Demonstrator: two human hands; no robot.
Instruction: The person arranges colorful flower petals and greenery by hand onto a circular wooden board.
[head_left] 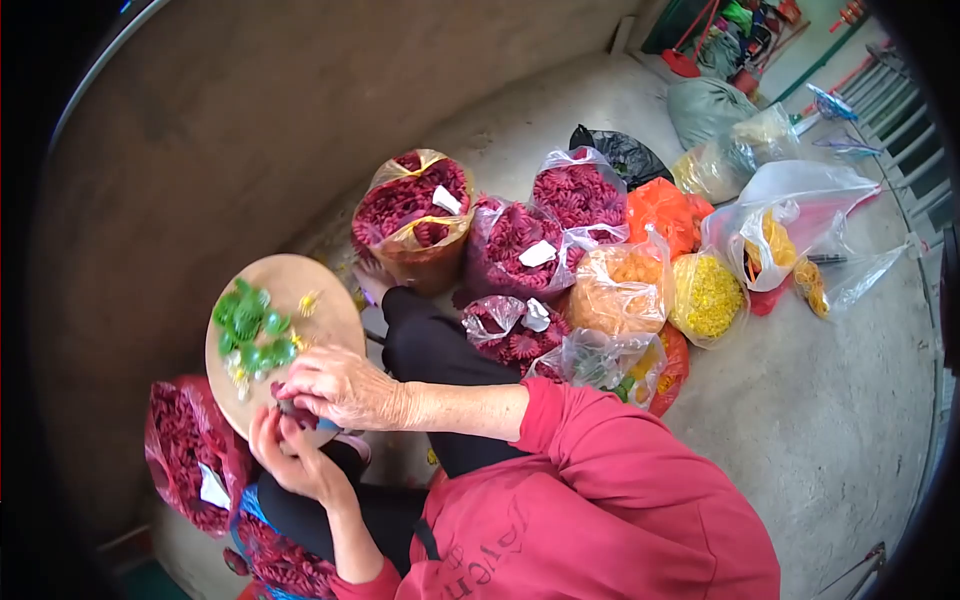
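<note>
A round wooden board (300, 290) rests on my lap with a pile of green leaf pieces (250, 330) and a few small yellow bits on it. My right hand (345, 388) and my left hand (292, 455) meet at the board's near edge. Both pinch a small dark red artificial flower (293, 408) between the fingers. The flower is mostly hidden by my fingers. My sleeves are red.
Several plastic bags of dark red flowers (415, 210) stand on the concrete floor ahead, beside bags of orange (620, 285) and yellow flowers (710, 295). Another bag of red flowers (185, 450) lies by my left side. A concrete wall (250, 110) rises behind the board.
</note>
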